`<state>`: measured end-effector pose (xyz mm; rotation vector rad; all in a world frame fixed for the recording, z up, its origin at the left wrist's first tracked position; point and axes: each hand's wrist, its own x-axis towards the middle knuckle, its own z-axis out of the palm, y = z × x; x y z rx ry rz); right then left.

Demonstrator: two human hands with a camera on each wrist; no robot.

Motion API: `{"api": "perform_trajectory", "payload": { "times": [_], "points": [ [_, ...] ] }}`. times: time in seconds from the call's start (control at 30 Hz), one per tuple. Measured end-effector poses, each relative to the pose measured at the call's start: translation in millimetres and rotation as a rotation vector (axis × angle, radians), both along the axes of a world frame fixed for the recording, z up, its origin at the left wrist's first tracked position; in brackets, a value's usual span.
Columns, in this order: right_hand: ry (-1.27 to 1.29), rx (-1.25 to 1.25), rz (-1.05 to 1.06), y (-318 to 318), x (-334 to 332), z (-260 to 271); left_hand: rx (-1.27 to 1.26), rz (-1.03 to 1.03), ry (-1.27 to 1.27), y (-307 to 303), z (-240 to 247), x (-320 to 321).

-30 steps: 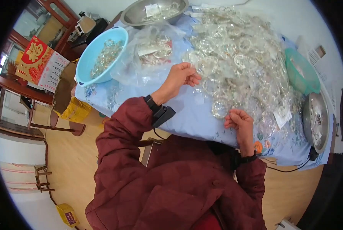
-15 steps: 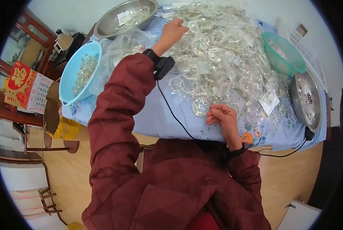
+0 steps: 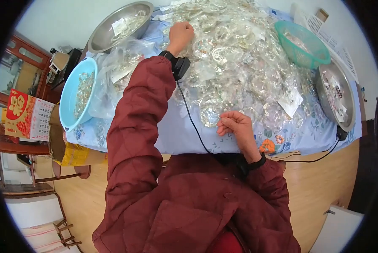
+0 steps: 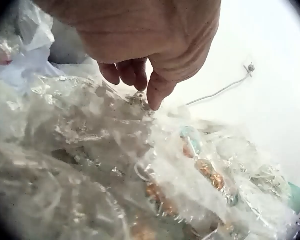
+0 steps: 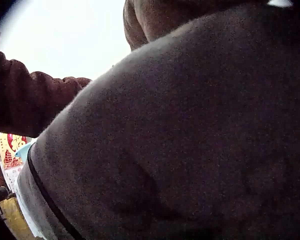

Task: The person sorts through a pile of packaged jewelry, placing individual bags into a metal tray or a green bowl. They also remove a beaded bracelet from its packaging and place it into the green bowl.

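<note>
A wide heap of clear plastic packets with bracelets [image 3: 244, 63] covers the middle of the table. At the heap's back left edge the left hand [image 3: 181, 36] reaches down with bent fingers. In the left wrist view, the thumb and fingertips of the left hand [image 4: 155, 55] pinch the upper edge of a clear packet [image 4: 137, 102]; its contents are hard to make out. The right hand [image 3: 237, 130] hovers by the heap's front edge, beside a round packet [image 3: 210, 115], fingers loosely curled and nothing visible in them. Dark, blurred surfaces hide the right hand's fingers in the right wrist view.
At the left are a blue basin [image 3: 65, 110], a plastic bag [image 3: 106, 90] and a steel bowl [image 3: 97, 39]. A green basket [image 3: 301, 54] and another steel bowl [image 3: 322, 90] stand at the right. A black cable [image 3: 190, 117] hangs from the left wrist.
The left hand has moved from the front of the heap to its back left edge, and its fingers have lowered into the packets. The right hand has stayed near the front edge.
</note>
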<state>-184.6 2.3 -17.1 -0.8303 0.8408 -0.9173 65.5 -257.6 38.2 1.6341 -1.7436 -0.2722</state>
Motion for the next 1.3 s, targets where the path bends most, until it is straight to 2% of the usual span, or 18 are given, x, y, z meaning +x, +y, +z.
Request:
{"api": "perform_trajectory", "payload": {
  "times": [0.07,0.17,0.33,0.43,0.47,0.57,0.6,0.7,0.83,1.0,1.1,1.13,1.23,1.3],
  "points": [
    [0.021,-0.031,0.001,-0.9,-0.6,1.4,0.006,-0.015,0.011,1.6,-0.7,2.9],
    [0.019,-0.026,-0.003,-1.1,0.2,2.8,-0.266,0.022,0.147,0.3,-12.1,-2.0],
    [-0.004,-0.021,-0.012,-0.1,-0.4,0.0,-0.121,0.012,0.017,9.3,0.0,3.4],
    [0.013,-0.028,-0.003,-1.3,-0.9,-0.5,-0.015,-0.085,0.397,16.6,2.6,17.1],
    [0.021,-0.036,-0.001,-0.8,-0.4,-0.6,-0.007,-0.081,0.391,20.4,2.8,21.6],
    [0.026,-0.032,-0.009,0.0,0.5,0.8,-0.013,-0.234,0.706,37.7,14.9,26.0],
    [0.034,-0.037,-0.014,0.3,0.6,1.5,-0.013,-0.234,0.704,42.9,20.2,24.8],
    [0.035,-0.045,-0.015,0.4,0.7,0.4,0.015,-0.263,0.976,61.5,36.6,18.2],
    [0.029,-0.06,-0.004,0.0,-0.2,-0.3,0.095,-0.317,1.078,95.7,55.5,-0.2],
    [0.034,-0.069,-0.044,0.3,0.8,-0.7,0.242,-0.374,1.085,137.2,34.3,-30.2],
    [-0.057,-0.075,-0.124,3.6,1.5,9.9,0.437,-0.505,0.851,185.6,16.9,-61.9],
    [-0.048,-0.037,-0.139,6.8,0.4,8.2,0.478,-0.504,0.865,197.0,5.3,-68.9],
    [-0.133,-0.072,-0.145,3.3,0.9,5.9,0.547,-0.542,0.675,213.1,-12.2,-81.6],
    [-0.102,-0.073,-0.153,4.7,-5.5,-1.2,0.545,-0.529,0.654,217.9,-18.0,-89.4]
  ]
}}
